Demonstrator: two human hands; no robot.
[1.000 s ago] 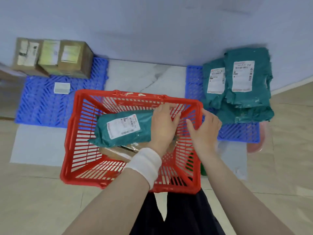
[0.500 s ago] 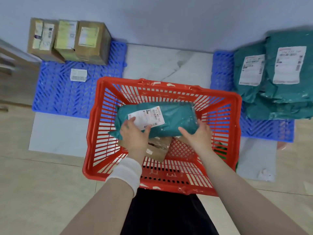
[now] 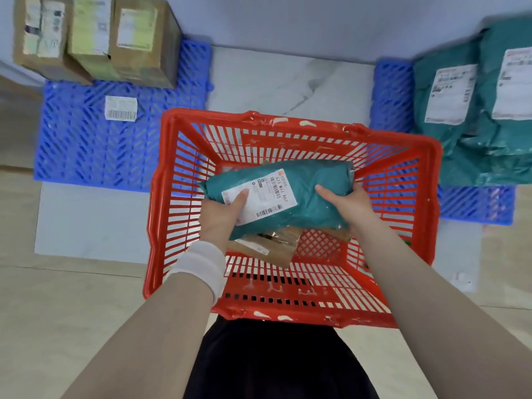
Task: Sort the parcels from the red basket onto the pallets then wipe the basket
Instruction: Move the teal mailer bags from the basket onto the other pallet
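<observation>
Plain pale blue-grey wall (image 3: 288, 21) across the top, evenly lit; below it a white marble-veined floor slab (image 3: 288, 79) running up to the wall; nearer, glossy beige floor tiles (image 3: 72, 306) with thin grout lines, spreading left and right; soft, diffuse light, no hard shadows.

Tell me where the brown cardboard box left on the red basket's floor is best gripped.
Probably by its two short ends, reaching straight down from above. The brown cardboard box lies flat on the floor of the red plastic basket, whose tall walls block side approaches. The teal plastic mailer bag, held by the left hand and right hand, covers part of it.
</observation>
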